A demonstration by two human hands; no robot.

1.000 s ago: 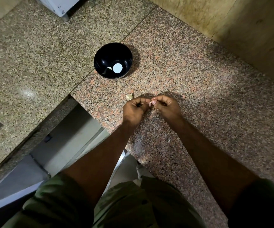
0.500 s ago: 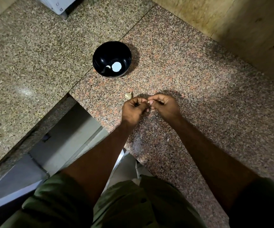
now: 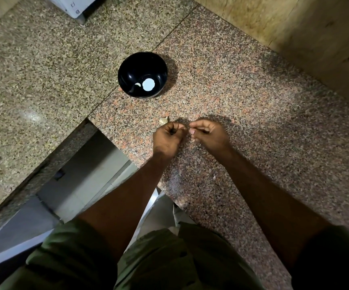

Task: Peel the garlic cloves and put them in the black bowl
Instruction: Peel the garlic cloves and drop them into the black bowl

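Both hands hover over the speckled granite table (image 3: 253, 101), fingertips nearly meeting. The left hand (image 3: 167, 138) has its fingers curled in a tight grip, and the right hand (image 3: 208, 133) pinches thumb against forefinger; whatever sits between them is too small to make out (likely a clove or its skin, but I cannot tell). An unpeeled garlic clove (image 3: 163, 120) lies on the table just beyond the left hand. Farther off stands the black bowl (image 3: 127, 74), holding a peeled clove (image 3: 137, 85) beside a round white spot.
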